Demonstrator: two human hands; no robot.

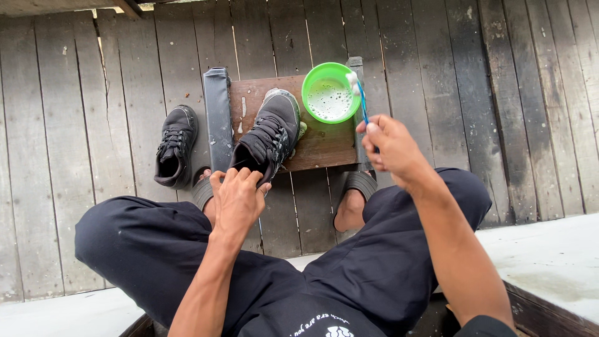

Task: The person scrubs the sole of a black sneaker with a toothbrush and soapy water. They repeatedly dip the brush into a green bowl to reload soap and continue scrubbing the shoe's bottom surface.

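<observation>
Left hand (237, 200): my fingers clench the shoe (268, 134) heel on the stool (318, 146).
Right hand (390, 150): pinches the brush (360, 97) over the bowl (329, 93).
Technique: load suds, steady shoe.

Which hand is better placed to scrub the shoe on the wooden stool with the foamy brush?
The right hand: it holds the blue toothbrush, foamy at the green bowl. The left hand grips the heel of the black shoe, steadying it.
</observation>
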